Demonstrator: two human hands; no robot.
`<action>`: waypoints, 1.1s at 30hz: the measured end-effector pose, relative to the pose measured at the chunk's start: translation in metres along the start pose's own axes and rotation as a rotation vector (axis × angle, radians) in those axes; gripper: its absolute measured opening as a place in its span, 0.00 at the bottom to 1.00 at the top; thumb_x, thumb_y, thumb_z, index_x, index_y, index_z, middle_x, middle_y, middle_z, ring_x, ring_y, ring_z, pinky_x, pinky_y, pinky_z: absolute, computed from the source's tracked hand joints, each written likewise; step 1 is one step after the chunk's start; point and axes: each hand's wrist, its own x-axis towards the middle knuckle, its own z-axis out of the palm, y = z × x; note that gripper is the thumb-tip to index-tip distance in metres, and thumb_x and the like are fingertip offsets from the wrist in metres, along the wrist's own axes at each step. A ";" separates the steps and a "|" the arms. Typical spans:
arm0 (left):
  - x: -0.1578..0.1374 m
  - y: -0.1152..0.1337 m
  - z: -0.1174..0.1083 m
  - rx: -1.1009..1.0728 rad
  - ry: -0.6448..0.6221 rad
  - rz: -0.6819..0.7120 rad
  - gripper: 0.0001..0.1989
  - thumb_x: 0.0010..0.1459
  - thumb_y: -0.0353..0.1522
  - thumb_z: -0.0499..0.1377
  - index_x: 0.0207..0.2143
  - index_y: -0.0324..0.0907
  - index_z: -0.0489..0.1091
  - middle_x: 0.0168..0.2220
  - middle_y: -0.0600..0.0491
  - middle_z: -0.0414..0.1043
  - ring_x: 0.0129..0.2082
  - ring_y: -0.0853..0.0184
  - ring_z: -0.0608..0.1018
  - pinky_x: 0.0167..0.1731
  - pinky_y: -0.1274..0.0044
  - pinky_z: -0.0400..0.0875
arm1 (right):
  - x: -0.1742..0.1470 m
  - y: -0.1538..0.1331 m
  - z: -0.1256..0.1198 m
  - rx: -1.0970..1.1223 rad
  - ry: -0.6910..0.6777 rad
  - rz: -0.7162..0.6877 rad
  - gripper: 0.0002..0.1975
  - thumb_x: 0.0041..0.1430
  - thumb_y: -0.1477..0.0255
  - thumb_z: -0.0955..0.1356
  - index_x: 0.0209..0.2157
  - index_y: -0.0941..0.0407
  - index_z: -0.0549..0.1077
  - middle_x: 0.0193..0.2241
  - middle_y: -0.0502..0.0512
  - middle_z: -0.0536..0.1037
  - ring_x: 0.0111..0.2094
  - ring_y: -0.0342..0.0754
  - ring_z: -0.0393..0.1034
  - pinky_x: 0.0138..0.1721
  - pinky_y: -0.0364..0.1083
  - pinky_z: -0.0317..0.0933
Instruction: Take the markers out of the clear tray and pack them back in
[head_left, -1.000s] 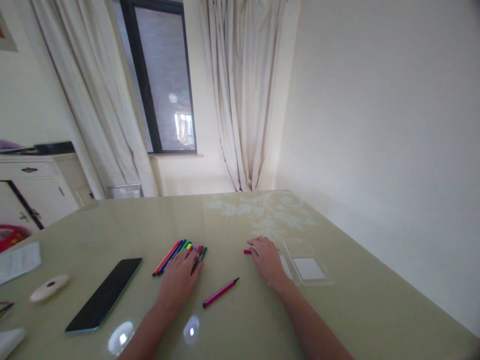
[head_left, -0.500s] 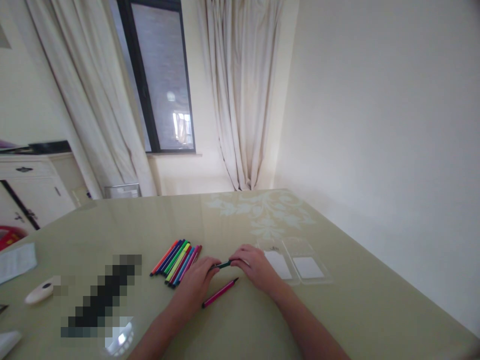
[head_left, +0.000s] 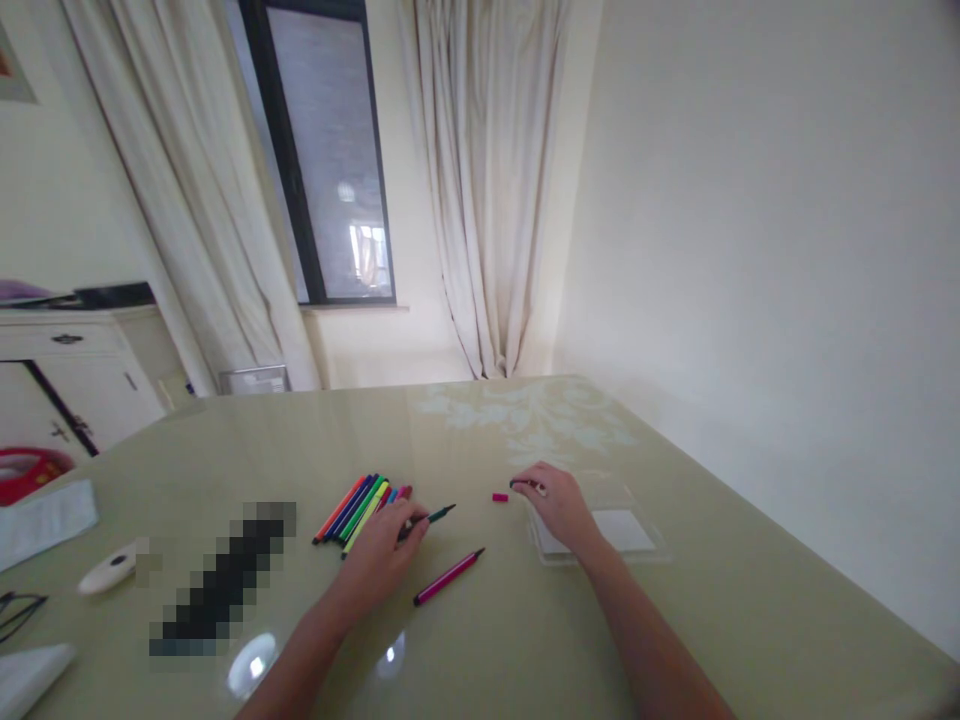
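My left hand [head_left: 391, 540] grips a dark green marker [head_left: 441, 515], its bare tip pointing right. Between the fingertips of my right hand [head_left: 551, 500] is a small dark marker cap [head_left: 514, 484], held apart from the marker. An uncapped magenta marker [head_left: 450, 577] lies on the table below my hands. Its magenta cap [head_left: 500, 497] rests just left of my right hand. A row of coloured markers [head_left: 349, 510] lies side by side behind my left hand, which hides part of it. Under my right wrist is a clear plastic case [head_left: 660, 557] with white paper [head_left: 626, 530] in it.
A white oval object [head_left: 111, 570], glasses [head_left: 22, 610] and a folded light cloth or paper [head_left: 52, 520] are on the table's left side. A blurred-out dark object [head_left: 225, 580] lies nearer. Curtains and a window stand behind the table; a wall runs along the right.
My hands have moved apart: the cap has come off the dark green marker, and my right hand carries it right, over the clear case. The magenta cap has come into sight.
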 end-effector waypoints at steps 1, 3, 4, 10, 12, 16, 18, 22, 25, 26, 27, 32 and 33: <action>-0.001 0.002 0.002 0.034 -0.016 0.011 0.14 0.66 0.39 0.53 0.37 0.43 0.75 0.38 0.48 0.77 0.40 0.58 0.77 0.43 0.69 0.69 | -0.001 -0.003 0.004 -0.035 -0.043 -0.001 0.09 0.65 0.70 0.68 0.37 0.53 0.83 0.37 0.55 0.83 0.40 0.50 0.76 0.44 0.46 0.64; -0.004 0.008 0.007 0.082 -0.057 0.017 0.13 0.66 0.38 0.54 0.37 0.44 0.77 0.39 0.48 0.77 0.40 0.58 0.77 0.43 0.69 0.68 | -0.003 -0.010 0.014 -0.115 -0.120 0.005 0.08 0.64 0.71 0.69 0.37 0.53 0.82 0.36 0.54 0.83 0.40 0.50 0.75 0.45 0.46 0.63; -0.005 0.011 0.009 0.091 -0.082 0.013 0.12 0.65 0.37 0.55 0.37 0.44 0.78 0.39 0.48 0.77 0.40 0.59 0.77 0.43 0.69 0.68 | -0.004 -0.013 0.019 -0.151 -0.148 0.013 0.08 0.64 0.72 0.69 0.37 0.53 0.82 0.36 0.54 0.83 0.40 0.50 0.75 0.45 0.46 0.62; -0.008 0.016 0.011 0.039 -0.143 0.001 0.12 0.63 0.41 0.59 0.40 0.44 0.77 0.37 0.50 0.77 0.38 0.60 0.77 0.41 0.71 0.68 | -0.006 -0.016 0.030 -0.236 -0.204 0.034 0.05 0.63 0.74 0.69 0.37 0.54 0.80 0.38 0.55 0.81 0.43 0.50 0.73 0.46 0.45 0.61; -0.006 0.009 0.007 0.064 -0.098 -0.021 0.15 0.65 0.43 0.56 0.37 0.44 0.76 0.36 0.49 0.77 0.38 0.60 0.77 0.41 0.70 0.68 | -0.007 -0.015 0.030 -0.246 -0.184 0.039 0.05 0.63 0.74 0.70 0.37 0.55 0.80 0.39 0.56 0.80 0.44 0.51 0.72 0.46 0.46 0.61; -0.004 -0.012 -0.003 0.296 0.087 -0.141 0.14 0.67 0.40 0.52 0.36 0.43 0.73 0.40 0.46 0.75 0.42 0.56 0.77 0.45 0.66 0.68 | -0.007 -0.014 0.031 -0.217 -0.147 0.029 0.04 0.63 0.74 0.70 0.36 0.55 0.79 0.38 0.57 0.78 0.43 0.52 0.72 0.46 0.47 0.63; -0.004 -0.021 -0.005 0.394 0.107 -0.178 0.11 0.65 0.39 0.54 0.36 0.44 0.72 0.41 0.46 0.74 0.44 0.54 0.76 0.46 0.66 0.68 | -0.007 -0.016 0.031 -0.198 -0.134 0.023 0.04 0.64 0.74 0.70 0.36 0.55 0.79 0.38 0.57 0.78 0.43 0.52 0.72 0.46 0.47 0.63; -0.005 -0.019 0.000 0.367 0.042 -0.127 0.08 0.63 0.37 0.57 0.33 0.44 0.73 0.41 0.47 0.74 0.47 0.54 0.76 0.48 0.66 0.68 | -0.009 -0.029 0.034 -0.148 -0.114 -0.026 0.06 0.67 0.72 0.68 0.40 0.55 0.79 0.40 0.57 0.78 0.44 0.52 0.72 0.48 0.48 0.64; -0.005 -0.005 0.009 0.279 0.077 -0.029 0.10 0.65 0.37 0.55 0.34 0.45 0.72 0.44 0.46 0.75 0.50 0.53 0.75 0.51 0.64 0.67 | -0.012 -0.043 0.038 -0.081 -0.129 -0.120 0.13 0.68 0.69 0.68 0.53 0.53 0.75 0.47 0.58 0.77 0.49 0.52 0.72 0.52 0.48 0.64; -0.005 0.001 0.011 0.237 0.080 -0.008 0.10 0.66 0.38 0.55 0.35 0.45 0.72 0.43 0.47 0.76 0.49 0.53 0.76 0.51 0.64 0.68 | -0.013 -0.047 0.039 -0.071 -0.148 -0.154 0.15 0.69 0.68 0.68 0.55 0.52 0.74 0.48 0.58 0.77 0.50 0.52 0.71 0.53 0.49 0.64; -0.004 0.006 0.013 0.187 0.072 -0.002 0.11 0.67 0.38 0.54 0.35 0.45 0.71 0.41 0.47 0.77 0.47 0.54 0.77 0.49 0.64 0.69 | -0.013 -0.049 0.040 -0.072 -0.170 -0.184 0.15 0.69 0.67 0.68 0.55 0.52 0.74 0.48 0.57 0.77 0.50 0.52 0.71 0.52 0.49 0.64; -0.005 0.026 0.019 -0.099 0.012 -0.002 0.13 0.69 0.37 0.49 0.43 0.45 0.72 0.42 0.48 0.78 0.44 0.58 0.78 0.46 0.67 0.71 | -0.013 -0.054 0.035 -0.056 -0.190 -0.239 0.11 0.71 0.66 0.66 0.44 0.52 0.80 0.39 0.54 0.77 0.43 0.49 0.72 0.47 0.45 0.63; -0.005 0.029 0.019 -0.126 0.003 0.010 0.13 0.69 0.37 0.49 0.44 0.45 0.72 0.43 0.48 0.79 0.45 0.58 0.78 0.47 0.67 0.71 | -0.013 -0.054 0.032 -0.049 -0.184 -0.247 0.11 0.71 0.66 0.65 0.44 0.52 0.80 0.39 0.54 0.77 0.43 0.48 0.71 0.46 0.45 0.63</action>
